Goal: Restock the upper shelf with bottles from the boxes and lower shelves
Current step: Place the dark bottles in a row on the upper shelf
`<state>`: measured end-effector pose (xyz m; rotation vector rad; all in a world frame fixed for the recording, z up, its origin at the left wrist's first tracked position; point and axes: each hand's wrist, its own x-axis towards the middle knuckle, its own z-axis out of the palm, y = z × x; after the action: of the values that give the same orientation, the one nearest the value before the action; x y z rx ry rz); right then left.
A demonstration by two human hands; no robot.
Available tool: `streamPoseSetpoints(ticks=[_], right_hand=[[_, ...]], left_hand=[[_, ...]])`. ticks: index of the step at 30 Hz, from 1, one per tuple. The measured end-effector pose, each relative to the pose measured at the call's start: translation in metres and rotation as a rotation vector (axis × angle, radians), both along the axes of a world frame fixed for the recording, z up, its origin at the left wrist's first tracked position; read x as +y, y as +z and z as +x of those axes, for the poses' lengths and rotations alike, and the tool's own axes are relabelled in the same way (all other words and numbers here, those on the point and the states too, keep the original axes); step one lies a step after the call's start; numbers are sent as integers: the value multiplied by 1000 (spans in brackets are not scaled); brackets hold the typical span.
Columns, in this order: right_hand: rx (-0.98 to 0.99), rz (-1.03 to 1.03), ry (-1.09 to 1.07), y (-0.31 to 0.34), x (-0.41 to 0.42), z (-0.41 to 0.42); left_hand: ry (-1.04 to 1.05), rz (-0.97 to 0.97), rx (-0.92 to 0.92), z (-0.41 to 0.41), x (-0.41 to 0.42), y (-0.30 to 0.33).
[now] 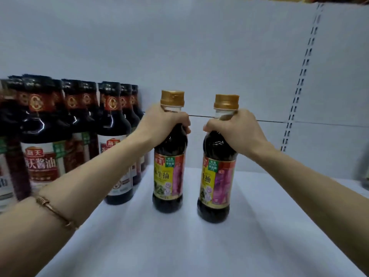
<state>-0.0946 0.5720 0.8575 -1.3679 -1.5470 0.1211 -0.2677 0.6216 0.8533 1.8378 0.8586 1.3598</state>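
Note:
Two dark soy-sauce bottles with gold caps and yellow-and-pink labels stand upright on the white shelf (259, 226). My left hand (163, 122) is wrapped around the neck of the left bottle (168, 176). Around the neck of the right bottle (216, 186) my right hand (237, 132) is closed the same way. Both bottle bases look to be touching the shelf surface. The two bottles stand a short gap apart near the shelf's middle.
Rows of larger dark bottles with black caps and red-and-white labels (46, 140) fill the shelf's left side, just beside the left bottle. A white back panel (199, 56) and a slotted upright (299, 80) stand behind. Bare shelf lies to the right and in front.

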Motion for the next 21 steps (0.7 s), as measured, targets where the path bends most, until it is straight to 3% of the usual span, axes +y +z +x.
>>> streamPoseSetpoints(ticks=[9,13,16,21], right_hand=[[-26,-26,134,-5,48,19],[88,-10,216,-14,45,20],[206,-41,266,-26,36,20],[340,-56,279,-43,30,15]], left_hand=[[271,131,16,4,10,-14],[355,158,-6,5,-7,-36],[363,63,36,0,-21,-56],[265,-228,381,-18,-34,-98]])
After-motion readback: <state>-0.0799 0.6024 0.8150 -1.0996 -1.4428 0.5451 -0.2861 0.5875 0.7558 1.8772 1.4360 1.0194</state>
